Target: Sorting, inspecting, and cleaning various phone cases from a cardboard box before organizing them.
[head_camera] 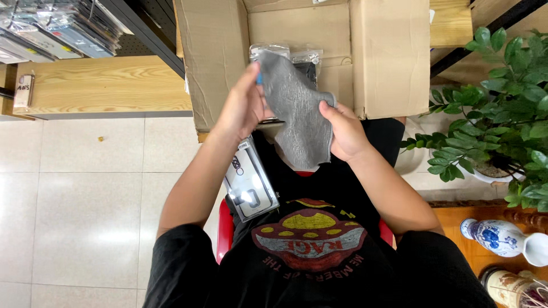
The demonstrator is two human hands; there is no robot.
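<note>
My left hand (242, 108) and my right hand (344, 134) both grip a grey cloth (297, 108), held up in front of me. The cloth drapes between them and covers something the left hand also holds; a small blue edge shows by the left fingers, and I cannot tell what it is. A flat clear packet with a dark phone case (250, 185) lies on my lap below the left wrist. Behind the cloth stands an open cardboard box (388, 57) with clear plastic packets (285, 54) inside.
A red stool (224, 231) is under me on a pale tiled floor (80, 194). A wooden shelf (103, 85) with packaged goods is at the left. A leafy potted plant (502, 114) and painted ceramic vases (502, 236) stand at the right.
</note>
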